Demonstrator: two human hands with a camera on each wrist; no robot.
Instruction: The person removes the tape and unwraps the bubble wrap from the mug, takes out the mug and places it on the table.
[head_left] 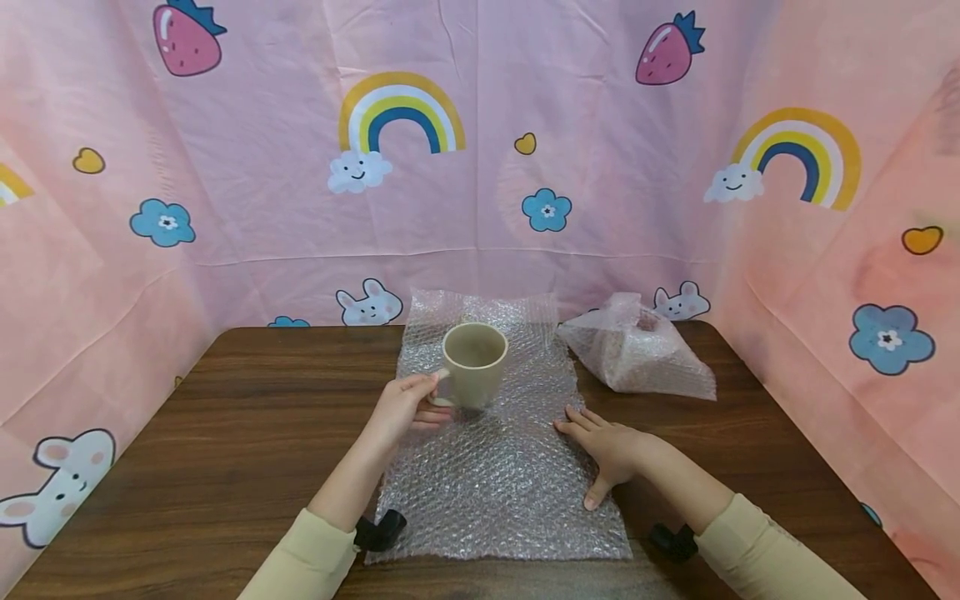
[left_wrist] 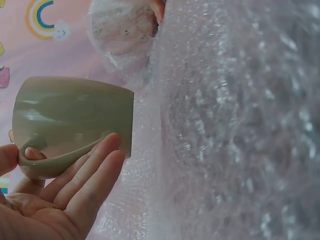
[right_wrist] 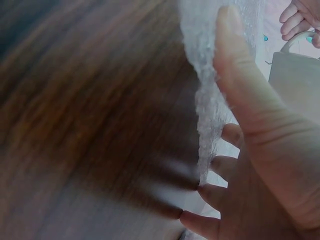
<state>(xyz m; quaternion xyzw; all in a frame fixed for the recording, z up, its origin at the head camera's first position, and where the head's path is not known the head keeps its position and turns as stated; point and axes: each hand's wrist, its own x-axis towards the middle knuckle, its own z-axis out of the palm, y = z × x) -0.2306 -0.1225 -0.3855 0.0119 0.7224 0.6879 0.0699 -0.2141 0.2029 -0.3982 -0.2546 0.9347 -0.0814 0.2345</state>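
Observation:
A pale green-beige mug [head_left: 477, 367] is held upright by its handle in my left hand [head_left: 408, 407]. In the left wrist view the thumb and fingers pinch the handle [left_wrist: 65, 162], and the mug's base looks raised off the sheet. Beneath it lies a long sheet of clear bubble wrap [head_left: 502, 483], flat on the table. My right hand [head_left: 611, 446] rests with spread fingers on the sheet's right edge. The right wrist view shows its thumb [right_wrist: 240, 65] on the wrap and its other fingertips along the edge, touching the table.
Behind the right hand, a bundle wrapped in bubble wrap [head_left: 637, 354] sits at the table's back right; its contents are blurred. The dark wooden table [head_left: 247, 467] reaches back to a pink printed cloth [head_left: 480, 208], which also hangs at both sides.

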